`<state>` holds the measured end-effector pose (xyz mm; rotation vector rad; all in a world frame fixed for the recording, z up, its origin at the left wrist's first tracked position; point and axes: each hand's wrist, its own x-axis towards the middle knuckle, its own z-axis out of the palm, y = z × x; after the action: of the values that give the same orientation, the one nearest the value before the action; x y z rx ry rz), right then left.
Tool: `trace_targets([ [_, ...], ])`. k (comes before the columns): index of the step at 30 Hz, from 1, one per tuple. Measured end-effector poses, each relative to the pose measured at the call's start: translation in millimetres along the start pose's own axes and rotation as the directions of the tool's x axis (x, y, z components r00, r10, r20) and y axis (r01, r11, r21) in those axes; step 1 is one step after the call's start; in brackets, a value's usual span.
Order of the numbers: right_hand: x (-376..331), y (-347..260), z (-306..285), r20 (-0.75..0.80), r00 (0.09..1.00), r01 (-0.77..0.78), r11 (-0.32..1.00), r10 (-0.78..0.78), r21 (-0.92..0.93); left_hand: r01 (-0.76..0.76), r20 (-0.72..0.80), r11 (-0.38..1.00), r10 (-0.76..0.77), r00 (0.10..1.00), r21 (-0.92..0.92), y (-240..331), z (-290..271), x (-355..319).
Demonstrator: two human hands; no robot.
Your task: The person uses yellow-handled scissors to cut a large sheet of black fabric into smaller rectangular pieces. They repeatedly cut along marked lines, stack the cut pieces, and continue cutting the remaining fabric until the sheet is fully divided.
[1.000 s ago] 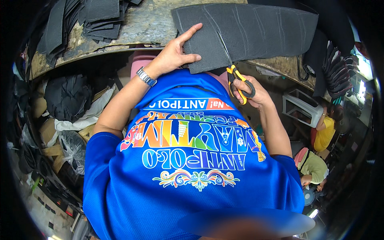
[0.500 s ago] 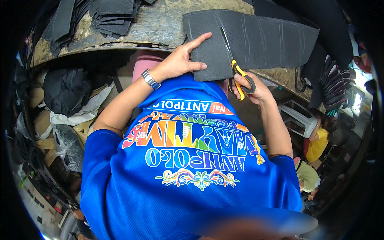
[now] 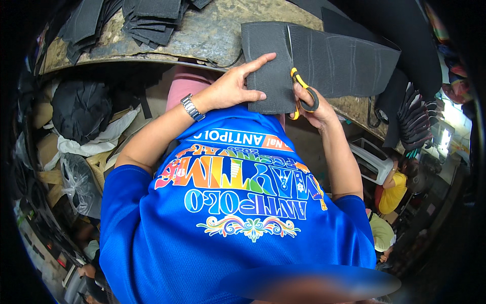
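Head view: we see the left hand (image 3: 235, 88) at upper centre, thumb and forefinger spread over the left end of a dark sheet (image 3: 349, 66); its other fingers are hidden, so we cannot tell whether it grips. That sheet's long axis runs left to right, dipping rightward. The right hand (image 3: 317, 109) holds scissors (image 3: 295, 74) by their loops, blades pointing up-frame, nearly upright.

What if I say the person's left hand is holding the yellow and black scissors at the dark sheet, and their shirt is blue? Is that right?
Not quite: the head view shows the yellow and black scissors in the right hand, not the left. They are at the dark sheet, and the shirt is blue.
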<state>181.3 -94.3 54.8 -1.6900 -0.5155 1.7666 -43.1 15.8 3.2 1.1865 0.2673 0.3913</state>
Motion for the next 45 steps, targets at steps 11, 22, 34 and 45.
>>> trace_targets([
  [11,7,19,18,-0.084,0.968,0.247,0.961,-0.237,0.126,-0.095,-0.133,0.839,0.195,0.972,0.536,48,-32,-9],
  [22,-18,47,24,-0.119,0.957,0.286,0.928,-0.264,0.237,0.308,-0.111,-0.113,0.773,0.625,0.945,143,-150,0],
  [34,-30,99,-1,-0.314,0.947,0.234,0.823,-0.071,0.517,0.186,-0.184,0.981,-0.174,0.967,0.049,-23,2,60],
  [45,-9,91,7,-0.194,0.978,0.156,0.877,-0.073,0.454,0.049,-0.272,0.927,0.058,0.961,0.372,-20,35,74],
])
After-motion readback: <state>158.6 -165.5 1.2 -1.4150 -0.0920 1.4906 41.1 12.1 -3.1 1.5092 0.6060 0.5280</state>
